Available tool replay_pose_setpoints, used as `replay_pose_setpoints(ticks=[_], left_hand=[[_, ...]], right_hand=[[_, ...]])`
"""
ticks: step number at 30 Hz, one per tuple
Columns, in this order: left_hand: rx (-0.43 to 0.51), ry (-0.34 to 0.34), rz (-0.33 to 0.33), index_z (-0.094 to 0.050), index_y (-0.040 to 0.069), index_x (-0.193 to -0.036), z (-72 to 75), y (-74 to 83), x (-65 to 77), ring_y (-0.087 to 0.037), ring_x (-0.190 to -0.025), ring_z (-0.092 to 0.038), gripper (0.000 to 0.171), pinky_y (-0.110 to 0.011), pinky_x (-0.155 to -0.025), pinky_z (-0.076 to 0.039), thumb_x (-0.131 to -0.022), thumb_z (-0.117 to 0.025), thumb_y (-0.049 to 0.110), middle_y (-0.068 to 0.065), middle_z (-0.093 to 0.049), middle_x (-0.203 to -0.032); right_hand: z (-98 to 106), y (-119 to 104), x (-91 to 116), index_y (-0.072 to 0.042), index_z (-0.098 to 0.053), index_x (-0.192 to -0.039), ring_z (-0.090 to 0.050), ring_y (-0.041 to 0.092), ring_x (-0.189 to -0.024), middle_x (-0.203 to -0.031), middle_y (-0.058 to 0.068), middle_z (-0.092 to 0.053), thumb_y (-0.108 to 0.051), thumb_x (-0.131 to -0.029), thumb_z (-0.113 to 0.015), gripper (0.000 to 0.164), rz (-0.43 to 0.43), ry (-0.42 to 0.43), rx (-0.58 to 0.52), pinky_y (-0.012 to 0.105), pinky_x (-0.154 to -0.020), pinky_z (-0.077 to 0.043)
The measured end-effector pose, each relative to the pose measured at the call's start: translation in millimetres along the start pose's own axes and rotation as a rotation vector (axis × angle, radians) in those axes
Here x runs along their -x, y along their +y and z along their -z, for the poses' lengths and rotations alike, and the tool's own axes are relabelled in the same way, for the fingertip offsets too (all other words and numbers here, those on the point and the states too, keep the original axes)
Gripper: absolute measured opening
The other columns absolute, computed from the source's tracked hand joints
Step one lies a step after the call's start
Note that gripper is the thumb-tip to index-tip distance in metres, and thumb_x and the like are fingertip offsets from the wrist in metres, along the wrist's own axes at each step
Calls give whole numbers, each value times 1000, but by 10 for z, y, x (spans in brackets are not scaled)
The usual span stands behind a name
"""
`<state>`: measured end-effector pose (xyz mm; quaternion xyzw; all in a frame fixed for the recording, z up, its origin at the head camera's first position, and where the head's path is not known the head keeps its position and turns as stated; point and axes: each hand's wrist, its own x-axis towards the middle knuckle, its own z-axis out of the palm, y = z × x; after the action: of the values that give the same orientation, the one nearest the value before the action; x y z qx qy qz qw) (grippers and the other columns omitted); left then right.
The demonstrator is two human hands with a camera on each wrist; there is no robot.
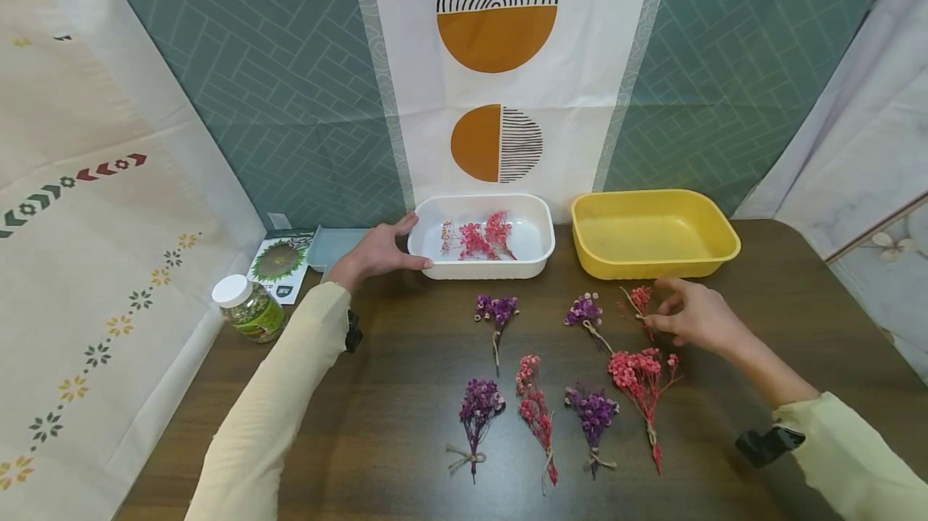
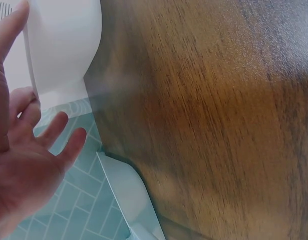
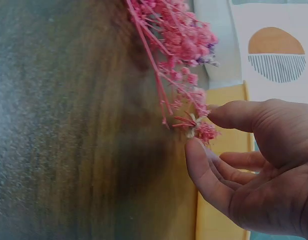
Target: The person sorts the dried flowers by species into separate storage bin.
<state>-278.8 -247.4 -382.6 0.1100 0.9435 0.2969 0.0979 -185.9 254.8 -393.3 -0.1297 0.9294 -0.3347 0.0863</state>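
My left hand holds the left end of a white tub. Its thumb is at the front corner, its index finger bent at the rim, the other fingers loose. Pink dried flowers lie inside. At the right, my right hand is beside a small red bunch of dried flowers, thumb and index fingertips apart on either side of its twine-tied stems. Below that hand lies a larger pink bunch; a purple bunch lies to its left.
A yellow tub stands behind my right hand. More bunches, purple and pink, are spread on the brown table. At left are a white-lidded jar, a sunflower packet and a pale blue tray.
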Motion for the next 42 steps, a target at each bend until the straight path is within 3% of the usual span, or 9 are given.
replay_pose_setpoints(ticks=[12,22,42], left_hand=[[-23,3,-6,-25,10,-159,5,14,10,-31,-146,-28,104,-50,-112,-32,-79,-83,45,-6,-21,-163],[-16,0,-2,-24,10,-159,7,21,10,-31,-147,-25,105,-51,-112,-31,-79,-82,45,-4,-19,-164],[-7,3,25,-24,14,-160,0,32,27,-34,-143,-31,107,-54,-108,-36,-77,-83,46,-7,-20,-164]], right_hand=[[-128,30,-64,15,-42,-138,-62,19,-54,-86,12,-66,-18,-85,-81,73,7,-16,18,33,-49,-54],[-176,21,-68,15,-44,-137,-60,18,-50,-80,6,-64,-7,-85,-78,66,30,-5,24,33,-49,-53],[-93,50,0,10,-48,-136,-61,19,-57,-79,5,-64,0,-86,-74,57,88,43,10,31,-49,-53]])
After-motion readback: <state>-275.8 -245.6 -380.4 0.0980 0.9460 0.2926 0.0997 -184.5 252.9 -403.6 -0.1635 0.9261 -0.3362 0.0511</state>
